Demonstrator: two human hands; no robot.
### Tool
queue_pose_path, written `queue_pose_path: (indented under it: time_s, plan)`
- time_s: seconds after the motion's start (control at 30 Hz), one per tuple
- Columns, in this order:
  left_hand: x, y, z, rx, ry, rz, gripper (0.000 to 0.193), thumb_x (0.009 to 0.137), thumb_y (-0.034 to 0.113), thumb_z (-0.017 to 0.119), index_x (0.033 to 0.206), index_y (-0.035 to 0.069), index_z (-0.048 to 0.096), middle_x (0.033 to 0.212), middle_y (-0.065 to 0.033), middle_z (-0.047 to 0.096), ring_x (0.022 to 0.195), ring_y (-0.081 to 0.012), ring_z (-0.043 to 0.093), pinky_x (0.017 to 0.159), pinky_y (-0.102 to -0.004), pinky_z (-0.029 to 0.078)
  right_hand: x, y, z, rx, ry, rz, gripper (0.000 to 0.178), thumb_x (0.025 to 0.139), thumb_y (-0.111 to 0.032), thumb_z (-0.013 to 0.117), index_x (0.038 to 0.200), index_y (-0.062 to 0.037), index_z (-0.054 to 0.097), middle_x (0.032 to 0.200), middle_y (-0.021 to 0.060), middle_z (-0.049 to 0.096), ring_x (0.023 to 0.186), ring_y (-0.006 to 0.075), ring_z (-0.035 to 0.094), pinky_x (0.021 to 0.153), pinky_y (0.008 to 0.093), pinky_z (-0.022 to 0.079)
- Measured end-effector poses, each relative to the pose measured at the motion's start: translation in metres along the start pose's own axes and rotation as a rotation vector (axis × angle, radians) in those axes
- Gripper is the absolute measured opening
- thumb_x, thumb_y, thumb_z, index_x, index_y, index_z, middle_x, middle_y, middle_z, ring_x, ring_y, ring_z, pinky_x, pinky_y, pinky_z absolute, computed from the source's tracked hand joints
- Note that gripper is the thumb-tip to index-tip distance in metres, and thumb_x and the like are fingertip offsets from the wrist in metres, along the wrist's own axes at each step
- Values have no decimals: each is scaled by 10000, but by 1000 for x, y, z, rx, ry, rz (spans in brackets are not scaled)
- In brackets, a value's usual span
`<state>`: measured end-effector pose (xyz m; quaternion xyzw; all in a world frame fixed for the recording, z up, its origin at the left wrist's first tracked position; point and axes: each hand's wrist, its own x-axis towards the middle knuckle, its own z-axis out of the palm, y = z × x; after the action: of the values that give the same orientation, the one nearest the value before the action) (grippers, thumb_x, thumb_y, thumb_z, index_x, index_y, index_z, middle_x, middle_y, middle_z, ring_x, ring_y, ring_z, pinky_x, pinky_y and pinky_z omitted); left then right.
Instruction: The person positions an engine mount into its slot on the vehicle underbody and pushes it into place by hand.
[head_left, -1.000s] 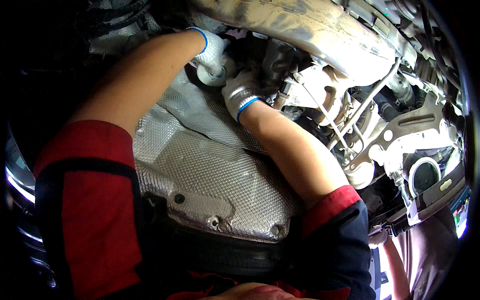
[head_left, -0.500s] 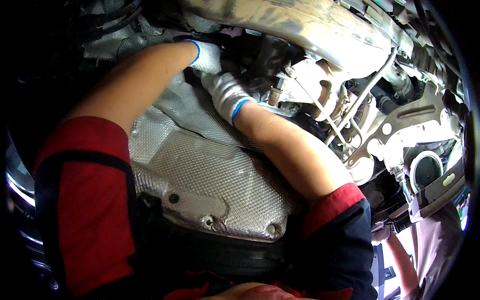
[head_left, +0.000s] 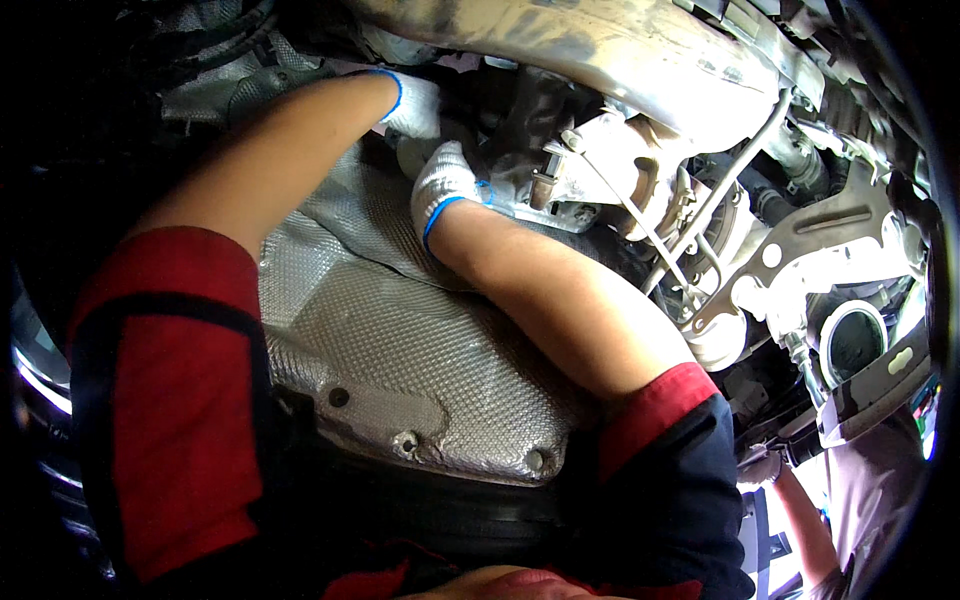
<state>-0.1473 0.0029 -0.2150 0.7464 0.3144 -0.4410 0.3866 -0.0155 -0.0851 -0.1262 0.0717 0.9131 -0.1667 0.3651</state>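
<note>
Both my hands wear white knit gloves with blue cuffs and reach up among the parts of a vehicle's underside. My left hand (head_left: 412, 108) is in a dark gap below the large tan metal casing (head_left: 590, 45); its fingers are hidden. Just to its right and nearer me, my right hand (head_left: 446, 182) is bent upward beside a grey rounded part (head_left: 412, 157). Its fingers are mostly turned out of sight, and what they touch cannot be made out. Below both hands spreads a dimpled silver heat shield (head_left: 400, 340).
To the right stand a metal bracket with a bolt (head_left: 545, 178), thin slanting rods (head_left: 715, 210) and a slotted plate (head_left: 830, 228). A co-worker's gloved hand (head_left: 762, 470) is at the lower right. Dark hoses (head_left: 215, 50) run at the upper left.
My right hand has rotated at the wrist and shifted slightly left, with its fingers now pointing more upward. My left hand has stayed almost in place. The view has shifted a little.
</note>
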Motion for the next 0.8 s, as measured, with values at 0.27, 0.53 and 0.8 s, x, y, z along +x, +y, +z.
queue_pose_path:
  time_s: [0.27,0.53,0.8]
  plan:
    - [-8,17,-34,14,-7,21,425,817,351,693,1119,58,751,1115,-184,736,1007,-341,683,873,-456,535,-9,9,-17,165,-8,-22,368,968,-294,605,1264,-112,727,1306,108,695,1193,310,650,950,509,461]
    - [0,9,-22,-35,3,0,444,744,350,748,1079,59,760,1063,-181,741,981,-328,684,848,-451,534,0,7,5,282,58,89,321,940,-205,586,1184,-93,763,1190,144,737,1095,306,698,852,484,524]
    - [15,-4,-10,-167,-54,-4,456,773,253,729,1175,40,704,1165,-215,706,1056,-375,657,884,-452,536,-43,11,-2,580,195,73,261,895,-136,581,1046,-53,777,1014,188,760,928,335,741,760,453,593]
